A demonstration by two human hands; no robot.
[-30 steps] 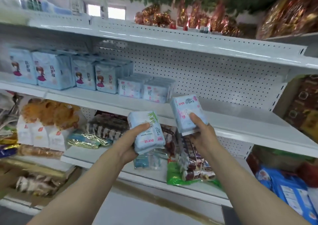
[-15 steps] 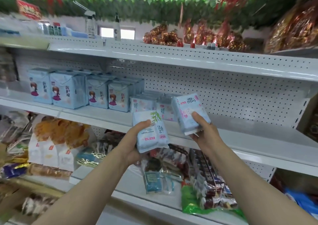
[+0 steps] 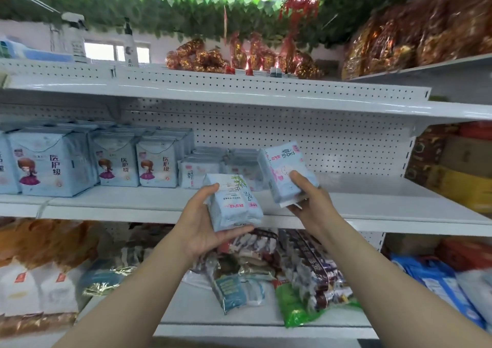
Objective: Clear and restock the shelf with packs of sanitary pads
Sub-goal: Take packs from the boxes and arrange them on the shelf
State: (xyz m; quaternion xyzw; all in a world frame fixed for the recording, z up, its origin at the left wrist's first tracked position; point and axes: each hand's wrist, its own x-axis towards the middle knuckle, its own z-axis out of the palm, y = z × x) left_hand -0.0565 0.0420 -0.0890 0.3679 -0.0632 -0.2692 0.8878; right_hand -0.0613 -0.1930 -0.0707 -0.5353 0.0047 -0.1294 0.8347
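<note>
The middle shelf (image 3: 372,204) is the landmark. Both hands are raised in front of its front edge, each carrying one pack of sanitary pads.

The left hand (image 3: 202,230) grips a pale blue leaf-printed pack (image 3: 231,201). Its thumb lies on the pack's upper left corner and its fingers (image 3: 239,232) curl under the bottom edge. This pack stands roughly upright, just in front of the middle shelf's edge and level with it, not resting on the board.

The right hand (image 3: 308,201) holds a pink-printed pack (image 3: 285,172), with the thumb pressed on its face and the other fingers wrapped behind it. The pack tilts to the left and hangs above the bare part of the middle shelf, a little higher than the leaf-printed pack and just to its right. The two packs are near each other but apart.

On the middle shelf's left part stand tall packs (image 3: 48,164) with a cartoon girl, in a row running back. Beside them, toward the shelf's centre, stand small flat packs (image 3: 197,172). A white pegboard (image 3: 319,145) backs the middle shelf, and an upper shelf (image 3: 239,100) runs above it. On the shelf below lie snack bags (image 3: 306,267) and a green bag (image 3: 298,310).
</note>
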